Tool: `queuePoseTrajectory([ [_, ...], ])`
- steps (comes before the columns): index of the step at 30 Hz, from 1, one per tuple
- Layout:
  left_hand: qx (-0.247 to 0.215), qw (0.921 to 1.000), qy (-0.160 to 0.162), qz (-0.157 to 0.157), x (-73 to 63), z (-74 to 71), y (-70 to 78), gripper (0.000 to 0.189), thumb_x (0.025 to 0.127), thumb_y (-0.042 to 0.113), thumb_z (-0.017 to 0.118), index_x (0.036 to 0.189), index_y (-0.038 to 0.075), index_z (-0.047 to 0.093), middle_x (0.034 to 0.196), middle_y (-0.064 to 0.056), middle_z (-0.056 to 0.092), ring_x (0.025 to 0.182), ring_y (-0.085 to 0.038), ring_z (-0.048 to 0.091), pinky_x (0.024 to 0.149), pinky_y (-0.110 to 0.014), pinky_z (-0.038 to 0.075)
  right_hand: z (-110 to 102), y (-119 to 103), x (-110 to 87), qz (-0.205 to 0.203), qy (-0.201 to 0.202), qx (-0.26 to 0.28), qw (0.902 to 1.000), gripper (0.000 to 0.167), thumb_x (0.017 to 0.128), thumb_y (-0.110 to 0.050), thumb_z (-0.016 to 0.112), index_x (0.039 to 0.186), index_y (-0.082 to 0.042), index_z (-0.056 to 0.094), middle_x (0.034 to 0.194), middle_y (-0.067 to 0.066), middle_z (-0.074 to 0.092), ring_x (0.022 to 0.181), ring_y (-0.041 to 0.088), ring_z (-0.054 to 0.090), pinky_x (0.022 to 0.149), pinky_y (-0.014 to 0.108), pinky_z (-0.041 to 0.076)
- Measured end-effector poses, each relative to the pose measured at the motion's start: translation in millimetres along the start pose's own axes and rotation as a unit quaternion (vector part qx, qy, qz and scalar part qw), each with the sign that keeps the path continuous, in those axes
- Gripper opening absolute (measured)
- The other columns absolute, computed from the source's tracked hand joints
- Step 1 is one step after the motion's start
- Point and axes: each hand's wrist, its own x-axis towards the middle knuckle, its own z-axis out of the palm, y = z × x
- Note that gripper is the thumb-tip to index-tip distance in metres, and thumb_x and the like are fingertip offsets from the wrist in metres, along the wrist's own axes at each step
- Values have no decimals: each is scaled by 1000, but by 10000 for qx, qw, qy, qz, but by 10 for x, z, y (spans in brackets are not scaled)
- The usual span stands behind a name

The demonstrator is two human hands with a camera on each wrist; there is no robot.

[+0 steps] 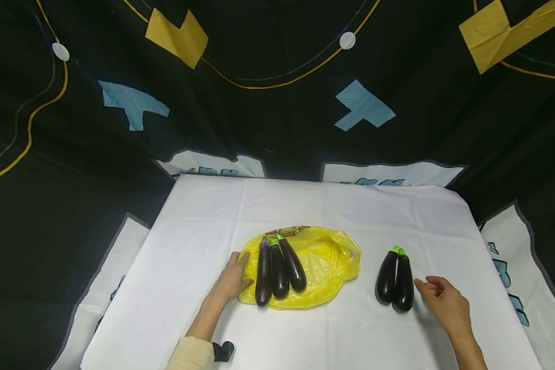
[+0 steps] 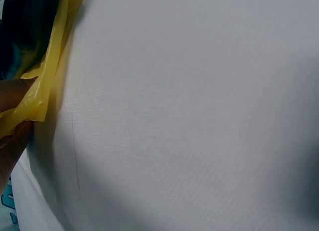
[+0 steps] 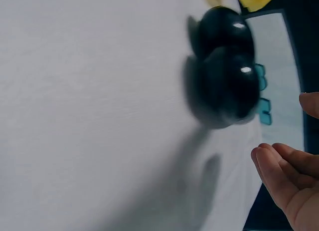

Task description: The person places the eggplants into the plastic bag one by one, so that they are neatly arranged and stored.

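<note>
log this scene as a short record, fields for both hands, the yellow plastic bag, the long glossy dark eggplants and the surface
left hand: pinches the edge of the yellow plastic bag
right hand: beside the two eggplants off the bag, apart from them, holding nothing
eggplants on bag: three long glossy dark eggplants, side by side
eggplants off bag: two long glossy dark eggplants, side by side
eggplant total: five
surface: white cloth-covered table

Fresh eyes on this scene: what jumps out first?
Probably the bright yellow bag on the white table, three dark eggplants lying on it and the left hand pinching its left edge. Next, the pair of eggplants farther right, the right hand beside them. Behind, a black backdrop with blue and gold patches.
</note>
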Motion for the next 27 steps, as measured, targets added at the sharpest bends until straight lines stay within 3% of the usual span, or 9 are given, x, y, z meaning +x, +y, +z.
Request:
queuePoseTrajectory([
  [7,2,10000,-29,-3,-3,15,-4,75,80,12,75,143,-3,37,136,-22,37,124,-35,44,105,-44,40,135,117,43,110,-480,2,9988,74,91,-57,50,123,10,51,108,22,64,101,38,59,80,48,47],
  [11,10,10000,-14,14,-11,15,-6,75,81,13,75,143,-3,36,136,-23,36,124,-35,44,105,-44,39,204,120,45,75,-557,-5,9984,75,90,-58,50,123,9,52,108,22,64,102,39,59,83,50,46],
  [20,17,10000,-3,22,-11,2,5,75,81,12,75,143,-4,36,136,-23,36,125,-36,43,106,-45,39,276,117,51,84,-766,-15,9970,69,91,-53,54,120,10,54,98,17,65,90,33,61,67,35,48],
  [27,-12,10000,-4,6,-12,0,11,75,81,12,75,143,-4,35,137,-23,36,125,-36,43,106,-44,39,248,100,48,73,-786,-6,9969,68,91,-51,54,119,10,55,94,13,65,86,29,60,65,31,45],
])
